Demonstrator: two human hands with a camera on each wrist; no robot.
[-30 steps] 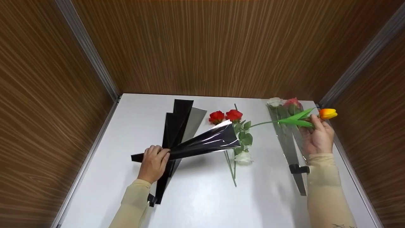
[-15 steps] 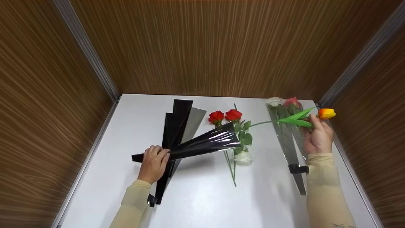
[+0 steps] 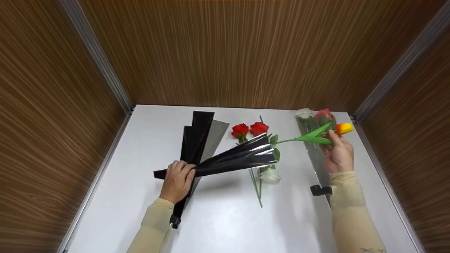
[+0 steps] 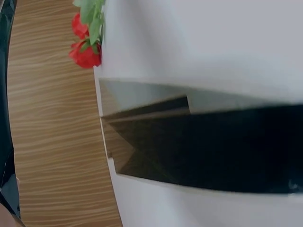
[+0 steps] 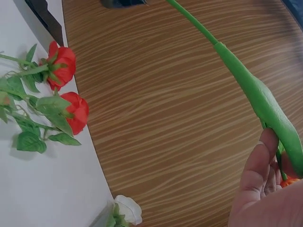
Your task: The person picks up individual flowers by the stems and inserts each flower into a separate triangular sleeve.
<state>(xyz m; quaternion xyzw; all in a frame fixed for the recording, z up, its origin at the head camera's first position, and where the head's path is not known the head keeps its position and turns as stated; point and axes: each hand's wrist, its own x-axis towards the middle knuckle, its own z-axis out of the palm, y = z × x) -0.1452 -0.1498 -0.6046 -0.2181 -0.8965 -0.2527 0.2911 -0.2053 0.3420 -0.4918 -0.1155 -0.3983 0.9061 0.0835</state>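
My left hand point(image 3: 178, 181) grips the narrow part of a glossy black flower sleeve point(image 3: 235, 158), raised above the table with its wide mouth facing right. In my right hand point(image 3: 338, 154), thumb and fingers pinch an orange-yellow tulip point(image 3: 344, 128) just below its bloom. The tulip's green stem point(image 5: 194, 21) points left to the sleeve's mouth; whether its tip is inside, I cannot tell. Beneath the held sleeve lie more black sleeves point(image 3: 198, 135). Two red roses point(image 3: 259, 128) and a white rose point(image 3: 270, 175) lie beside and partly behind the sleeve's mouth.
At the back right, a white rose point(image 3: 304, 113) and a pink rose point(image 3: 324, 114) lie in clear-and-dark sleeves, partly hidden by my right arm. Wood-patterned panels point(image 3: 225, 52) enclose the white table point(image 3: 225, 228) at the back and both sides.
My right hand has moved left with the tulip, and my left hand has shifted slightly right with the sleeve. Stem and sleeve mouth are closer together. The lying flowers have stayed put.
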